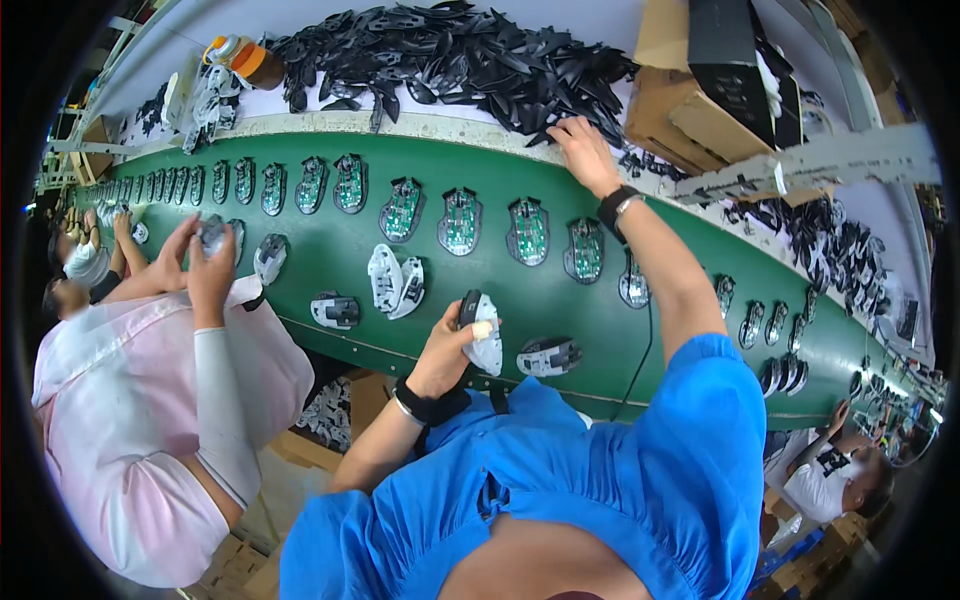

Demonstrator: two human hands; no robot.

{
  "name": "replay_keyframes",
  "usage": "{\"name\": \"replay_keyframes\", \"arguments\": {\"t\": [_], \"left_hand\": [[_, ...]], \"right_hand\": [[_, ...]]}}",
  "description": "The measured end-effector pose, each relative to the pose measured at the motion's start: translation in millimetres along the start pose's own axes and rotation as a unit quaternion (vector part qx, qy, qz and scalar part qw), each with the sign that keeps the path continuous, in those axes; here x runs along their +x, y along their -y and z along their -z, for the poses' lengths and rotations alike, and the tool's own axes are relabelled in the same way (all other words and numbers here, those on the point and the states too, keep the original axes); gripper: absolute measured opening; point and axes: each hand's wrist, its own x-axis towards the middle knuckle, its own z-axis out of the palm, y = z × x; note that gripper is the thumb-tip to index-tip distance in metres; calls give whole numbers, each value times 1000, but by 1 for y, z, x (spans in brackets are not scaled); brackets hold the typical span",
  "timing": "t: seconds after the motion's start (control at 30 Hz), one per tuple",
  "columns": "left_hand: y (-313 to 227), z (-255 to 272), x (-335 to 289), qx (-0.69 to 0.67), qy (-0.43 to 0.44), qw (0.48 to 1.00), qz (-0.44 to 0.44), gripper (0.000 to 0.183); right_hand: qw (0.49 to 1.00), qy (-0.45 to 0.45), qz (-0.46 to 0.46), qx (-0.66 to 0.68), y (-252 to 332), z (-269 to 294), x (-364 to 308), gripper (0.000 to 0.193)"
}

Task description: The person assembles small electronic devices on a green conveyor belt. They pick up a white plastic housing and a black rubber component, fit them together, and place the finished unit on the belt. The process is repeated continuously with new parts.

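My left hand (pixel 443 352) is closed around a computer mouse shell (pixel 487 340), white with a dark side, above the near side of the green belt. A pale wrap covers its thumb tip. My right arm stretches across the belt, and my right hand (pixel 587 155) is at the near edge of a heap of black curved plastic pieces (pixel 450 60). Its fingertips are bent together on one thin black piece (pixel 540 137). Near my left hand lie white mouse shells (pixel 395 282), a white-and-black shell (pixel 335 310) and another such shell (pixel 549 357).
Mouse bases with green circuit boards (pixel 460 221) line the green belt (pixel 330 250). Cardboard boxes (pixel 670 110) stand at the far right, beside a metal bar (pixel 810 160). A dark cable (pixel 645 350) crosses the belt. At left, a co-worker (pixel 170 400) handles a mouse shell. An orange-lidded jar (pixel 245 60) stands behind.
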Motion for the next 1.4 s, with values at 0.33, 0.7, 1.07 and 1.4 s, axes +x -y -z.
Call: {"name": "replay_keyframes", "arguments": {"t": [0.33, 0.7, 1.07, 1.4], "left_hand": [[-29, -6, 17, 237, -56, 962, -122, 61], [-82, -69, 5, 88, 242, 966, 7, 91], [-21, -77, -38, 286, 217, 923, -140, 85], [-40, -70, -56, 410, 352, 836, -96, 69]], "right_hand": [[975, -73, -71, 196, -6, -17, 24, 15], [666, 13, -321, 673, 142, 129, -138, 21], [454, -68, -462, 759, 198, 162, -211, 15], [869, 172, -160, 435, 180, 209, -199, 17]]}}
